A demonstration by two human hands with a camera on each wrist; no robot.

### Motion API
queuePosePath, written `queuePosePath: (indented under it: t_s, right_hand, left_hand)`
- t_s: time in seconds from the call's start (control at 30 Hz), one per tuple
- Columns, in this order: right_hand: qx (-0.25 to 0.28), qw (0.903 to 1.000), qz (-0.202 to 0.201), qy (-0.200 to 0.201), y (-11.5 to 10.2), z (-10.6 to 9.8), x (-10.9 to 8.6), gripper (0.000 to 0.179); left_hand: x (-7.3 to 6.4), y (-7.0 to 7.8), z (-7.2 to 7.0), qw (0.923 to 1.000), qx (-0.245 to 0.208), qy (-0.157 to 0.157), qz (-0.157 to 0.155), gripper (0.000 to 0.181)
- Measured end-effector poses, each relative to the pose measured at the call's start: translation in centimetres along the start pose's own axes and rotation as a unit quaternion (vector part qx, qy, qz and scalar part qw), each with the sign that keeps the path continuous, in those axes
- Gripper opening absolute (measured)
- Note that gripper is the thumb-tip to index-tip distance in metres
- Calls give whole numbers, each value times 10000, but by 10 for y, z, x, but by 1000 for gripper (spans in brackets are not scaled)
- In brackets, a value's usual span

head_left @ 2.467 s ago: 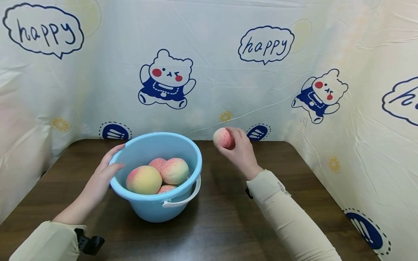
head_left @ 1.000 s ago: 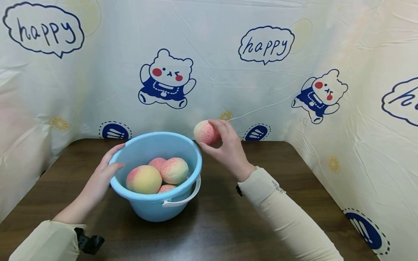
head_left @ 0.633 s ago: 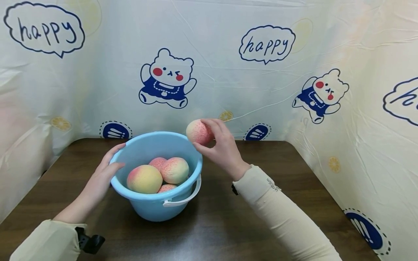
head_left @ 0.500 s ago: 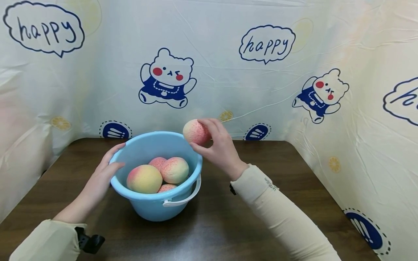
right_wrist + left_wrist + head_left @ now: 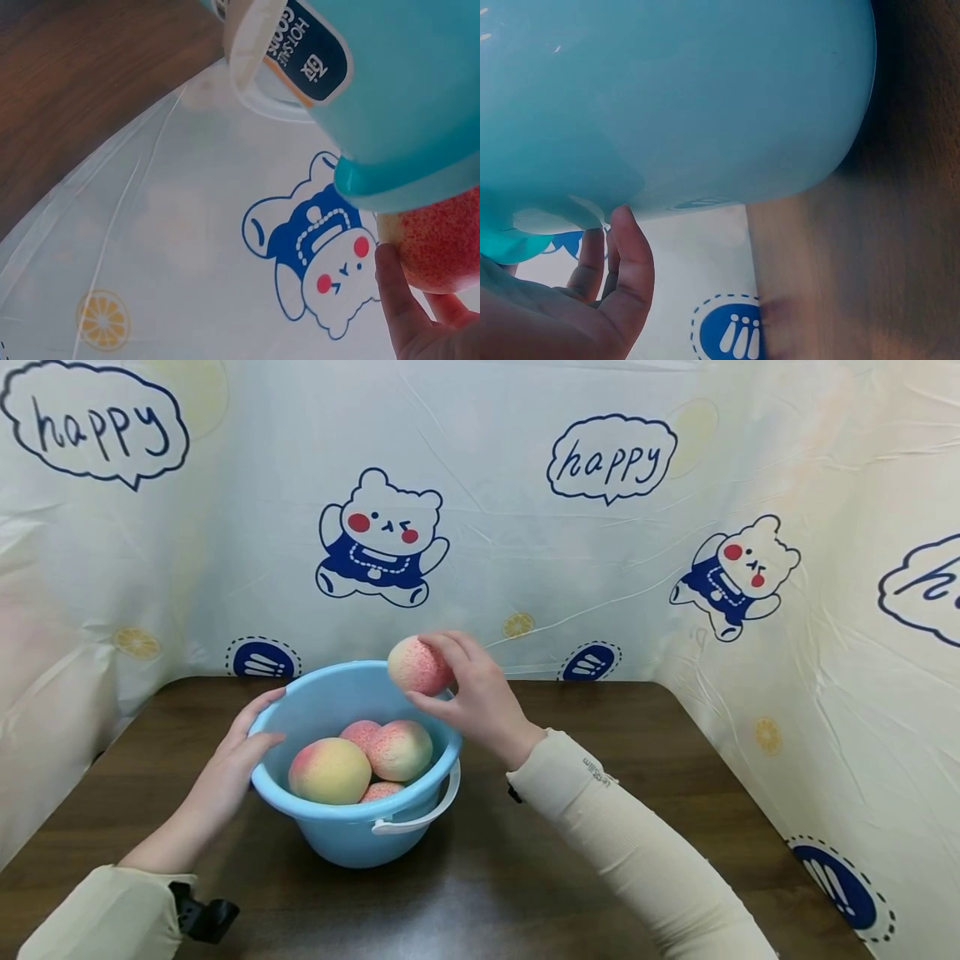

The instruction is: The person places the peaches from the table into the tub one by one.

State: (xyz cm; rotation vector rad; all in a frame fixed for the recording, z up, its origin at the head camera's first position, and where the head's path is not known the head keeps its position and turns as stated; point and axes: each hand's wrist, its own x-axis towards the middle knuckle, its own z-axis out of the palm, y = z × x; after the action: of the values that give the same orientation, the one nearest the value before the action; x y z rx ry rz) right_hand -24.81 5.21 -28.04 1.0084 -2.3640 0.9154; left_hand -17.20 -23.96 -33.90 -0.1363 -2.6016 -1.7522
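A light blue bucket (image 5: 360, 843) stands on the table with several peaches inside, one yellow with a pink blush (image 5: 330, 772) and one speckled pink and cream (image 5: 401, 750). My left hand (image 5: 234, 752) grips the bucket's left rim, thumb over the edge and fingers along the outside; the left wrist view shows fingers curled against its wall. Above the bucket's far right rim, my right hand (image 5: 483, 702) holds another speckled peach (image 5: 416, 666) between thumb and fingers. In the right wrist view this peach (image 5: 442, 244) sits close by the bucket's rim, partly hidden behind it.
The white bucket handle (image 5: 420, 822) hangs down at the front right. A dark brown wooden table (image 5: 600, 835) lies under everything. White printed sheeting (image 5: 495, 527) with bears and lettering surrounds the table at the back and both sides.
My right hand has carried the peach leftward from beside the bucket to above its far right rim. The left hand and the bucket have stayed in place.
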Motion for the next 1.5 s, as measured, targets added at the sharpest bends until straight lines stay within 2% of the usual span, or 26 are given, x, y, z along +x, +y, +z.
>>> queuePosePath:
  t_s: [0.47,0.77,1.1,1.5]
  right_hand:
    - [-46,9991,-314,-272,-12,10,12,61]
    - [-107,9982,-325,-486,-20,15,17,62]
    - [-411,9944,-112,-970,-30,22,22,65]
    - [-468,9922,195,-1143,-28,23,20,67]
  left_hand:
    - [-1,1,0,10000,-39,-4,-2,59]
    - [-1,2,-1,10000,-54,8,4,59]
    - [-2,2,-1,10000,-77,2,-19,59]
    - [-1,1,0,9999,-89,-7,60,59]
